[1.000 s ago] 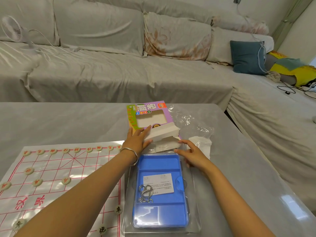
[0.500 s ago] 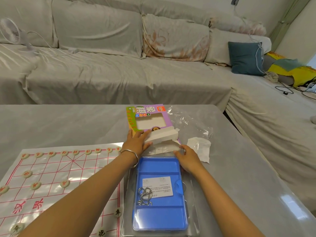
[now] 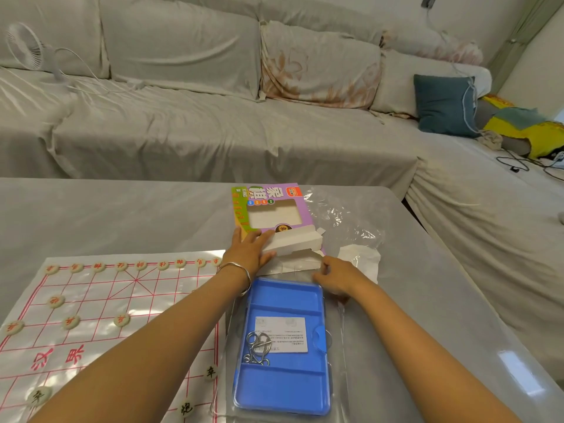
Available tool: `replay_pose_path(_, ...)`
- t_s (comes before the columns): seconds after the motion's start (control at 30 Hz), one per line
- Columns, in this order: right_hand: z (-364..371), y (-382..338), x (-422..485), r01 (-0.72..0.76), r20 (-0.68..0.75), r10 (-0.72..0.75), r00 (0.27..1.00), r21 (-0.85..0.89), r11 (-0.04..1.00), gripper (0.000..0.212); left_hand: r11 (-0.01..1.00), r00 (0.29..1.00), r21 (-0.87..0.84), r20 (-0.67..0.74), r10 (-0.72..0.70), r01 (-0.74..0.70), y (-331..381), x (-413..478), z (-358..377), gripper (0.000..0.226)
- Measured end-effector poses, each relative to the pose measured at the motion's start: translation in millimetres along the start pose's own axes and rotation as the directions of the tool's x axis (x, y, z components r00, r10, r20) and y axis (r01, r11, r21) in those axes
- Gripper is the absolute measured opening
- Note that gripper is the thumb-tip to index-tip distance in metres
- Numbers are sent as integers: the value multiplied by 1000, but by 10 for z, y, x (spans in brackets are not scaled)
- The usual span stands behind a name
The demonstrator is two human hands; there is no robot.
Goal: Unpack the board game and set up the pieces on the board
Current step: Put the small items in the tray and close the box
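Two hands are working at the game box (image 3: 271, 209), lying mid-table just right of the board (image 3: 122, 300). The left hand (image 3: 248, 251) is pressing flat on its flap (image 3: 293, 241). The right hand (image 3: 335, 277) is curling its fingers at the opening, grip unclear. Tugging hard risks tearing the flap. The box is lying lengthwise away from the person, its opening facing them.

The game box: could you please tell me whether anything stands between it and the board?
Nothing visible does. The game box lies past the far right corner of the board; only the left hand, resting on its open flap, is over that gap. The blue tray lies nearer, along its right edge.
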State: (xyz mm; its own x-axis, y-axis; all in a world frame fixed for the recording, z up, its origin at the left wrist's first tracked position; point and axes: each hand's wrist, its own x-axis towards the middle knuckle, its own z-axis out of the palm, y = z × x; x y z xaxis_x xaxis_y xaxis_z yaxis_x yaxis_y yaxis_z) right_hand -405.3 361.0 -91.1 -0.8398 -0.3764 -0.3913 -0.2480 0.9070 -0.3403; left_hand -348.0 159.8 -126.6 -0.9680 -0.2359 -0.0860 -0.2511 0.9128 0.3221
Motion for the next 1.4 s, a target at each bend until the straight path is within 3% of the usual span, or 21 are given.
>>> replay_pose_path(0.1,-15,43,3,25,-3,-25,1000,70,997,25,1000,1000,-7,8,-3,3,10,-10,-19,55)
replay_pose_path(0.2,-61,51,-32,-40,33,32,999,289,956,40,1000,1000,-3,13,-1,1,15,-16,-23,56)
replay_pose_path(0.23,-71,65,-44,-20,12,17,1000,268,963,41,1000,1000,-6,15,-3,3,17,-18,-25,56)
replay_pose_path(0.37,-106,268,-51,100,-240,-125,963,-114,988,44,1000,999,-1,31,-8,8,37,-26,-40,56)
replay_pose_path(0.43,-135,410,-31,83,-249,-101,963,-82,993,44,1000,1000,2,27,-12,12,43,-30,-39,56)
replay_pose_path(0.57,80,431,-72,65,-236,-25,971,160,985,52,1000,1000,-2,20,-21,21,41,-33,-33,55)
replay_pose_path(0.7,407,279,-187,77,-301,98,949,519,851,42,1000,1000,-5,12,-20,20,51,-48,-40,55)
replay_pose_path(0.8,565,233,-242,74,-334,225,915,688,722,39,1000,1000,-15,9,-19,19,58,-58,-42,55)
replay_pose_path(1.03,563,73,-301,99,-348,306,886,788,607,29,1000,1000,1,17,24,-24,16,-67,-59,53)
replay_pose_path(1.17,485,20,-213,43,-232,436,869,915,400,29,999,999,-18,2,44,-44,4,-77,-63,51)
replay_pose_path(1.3,391,29,-105,11,-128,451,883,968,252,30,998,998,-22,-20,51,-52,-2,-84,-49,50)
replay_pose_path(1.37,375,25,-67,18,-126,454,882,972,235,28,998,998,-26,-31,55,-56,5,-89,-50,52)
replay_pose_path(1.4,383,26,-57,38,-166,458,873,961,274,27,998,998,-38,-33,56,-57,11,-93,-54,54)
